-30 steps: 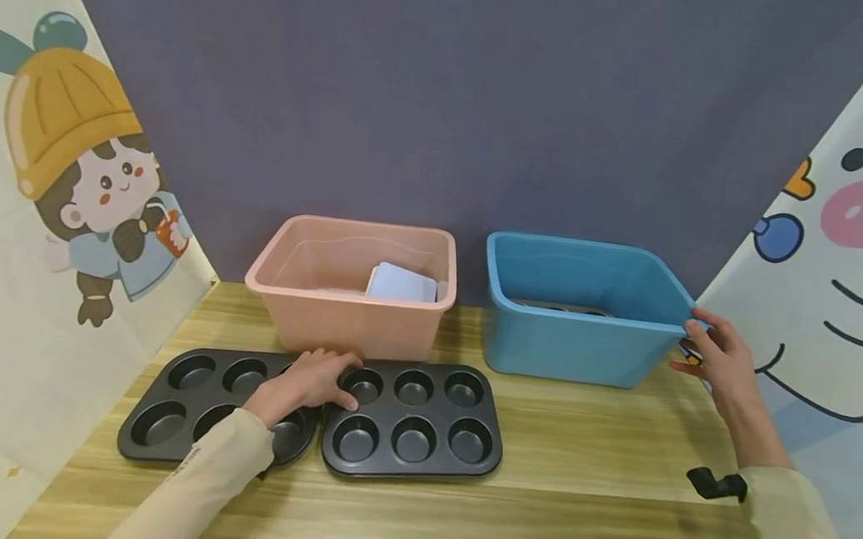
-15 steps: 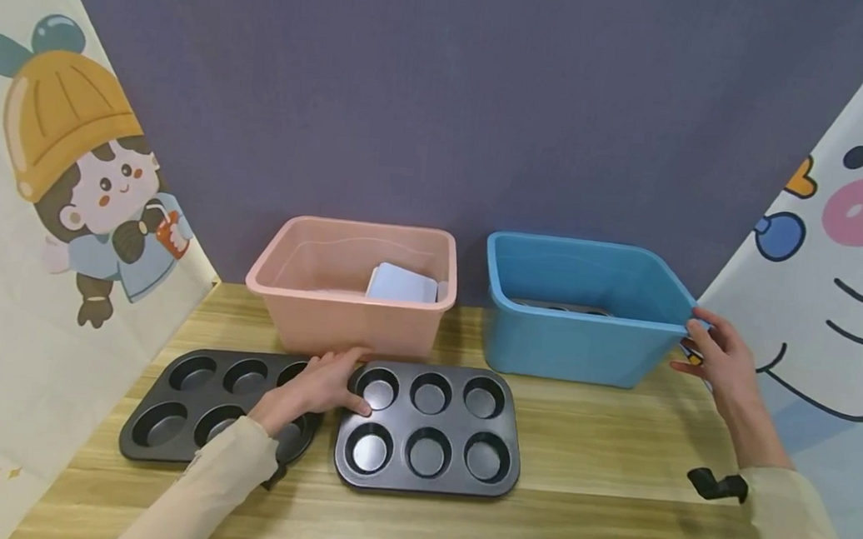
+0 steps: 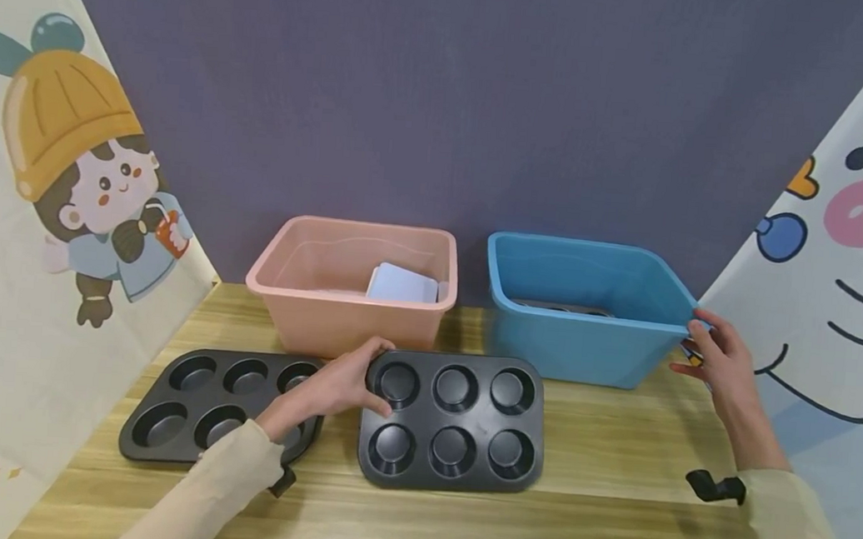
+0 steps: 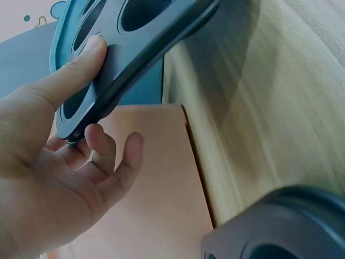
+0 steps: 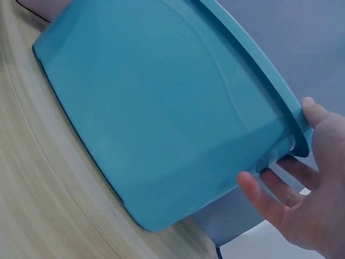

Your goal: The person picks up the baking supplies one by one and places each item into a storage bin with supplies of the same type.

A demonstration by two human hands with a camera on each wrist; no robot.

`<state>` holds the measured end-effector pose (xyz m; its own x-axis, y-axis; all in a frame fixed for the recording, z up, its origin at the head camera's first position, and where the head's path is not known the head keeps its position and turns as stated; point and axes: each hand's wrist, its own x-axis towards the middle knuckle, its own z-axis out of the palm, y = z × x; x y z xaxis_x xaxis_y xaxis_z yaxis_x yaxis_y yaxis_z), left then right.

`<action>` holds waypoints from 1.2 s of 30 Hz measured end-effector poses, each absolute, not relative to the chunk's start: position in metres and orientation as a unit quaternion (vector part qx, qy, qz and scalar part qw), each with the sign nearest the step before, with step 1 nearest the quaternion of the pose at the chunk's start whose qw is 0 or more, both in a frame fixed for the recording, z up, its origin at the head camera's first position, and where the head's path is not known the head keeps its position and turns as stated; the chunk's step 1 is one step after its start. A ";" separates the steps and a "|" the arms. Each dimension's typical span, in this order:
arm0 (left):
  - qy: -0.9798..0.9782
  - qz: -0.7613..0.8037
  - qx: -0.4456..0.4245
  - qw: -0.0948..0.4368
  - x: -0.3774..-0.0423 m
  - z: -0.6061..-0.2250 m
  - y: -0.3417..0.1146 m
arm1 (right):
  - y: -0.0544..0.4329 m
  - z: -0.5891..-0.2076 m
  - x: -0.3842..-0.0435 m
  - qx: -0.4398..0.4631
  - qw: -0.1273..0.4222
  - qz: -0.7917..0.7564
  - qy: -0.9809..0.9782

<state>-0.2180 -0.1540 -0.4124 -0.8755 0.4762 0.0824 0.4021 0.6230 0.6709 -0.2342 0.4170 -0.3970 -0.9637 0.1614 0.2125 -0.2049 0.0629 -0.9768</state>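
Note:
In the head view a dark six-cup muffin tin (image 3: 481, 423) is raised off the table, its left edge pinched by my left hand (image 3: 344, 384). The left wrist view shows the thumb on top of the tin (image 4: 121, 48) and fingers beneath its rim, with the table below. A second muffin tin (image 3: 206, 393) lies flat at the left, partly hidden by my left wrist. My right hand (image 3: 729, 365) grips the right front corner of a blue plastic bin (image 3: 576, 351). In the right wrist view, its thumb is at the bin's rim (image 5: 259, 59), other fingers by the outer wall.
Left of the blue bin stands a pink bin (image 3: 352, 327) with a pale blue, flat-sided item (image 3: 403, 285) inside. Dark bakeware (image 3: 564, 308) shows low in the blue bin. A grey-blue backdrop (image 3: 444, 95) rises behind, and printed cloths hang on both sides of the wooden table (image 3: 595, 515).
My left hand has lifted the muffin tin and moved it rightward, away from the second tin. The right hand keeps its place on the blue bin.

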 end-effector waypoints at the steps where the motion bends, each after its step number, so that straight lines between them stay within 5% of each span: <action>1: 0.896 0.364 0.250 0.051 -0.217 -0.411 -0.153 | 0.417 -0.397 -0.234 0.016 0.135 0.685 -0.716; 8: 0.866 0.410 0.280 0.052 -0.215 -0.401 -0.152 | 0.415 -0.398 -0.233 0.023 0.141 0.684 -0.715; 22: 0.875 0.373 0.299 -0.078 -0.206 -0.389 -0.131 | 0.413 -0.400 -0.231 0.028 0.141 0.679 -0.720; 36: 0.844 0.403 0.332 -0.119 -0.209 -0.380 -0.117 | 0.413 -0.399 -0.233 0.029 0.147 0.683 -0.715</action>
<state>-0.2094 -0.1175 -0.3797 -0.7510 0.4653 0.4686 0.6569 0.4543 0.6018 -0.2328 0.4135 -0.3995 -0.9549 0.1600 0.2500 -0.2425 0.0651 -0.9680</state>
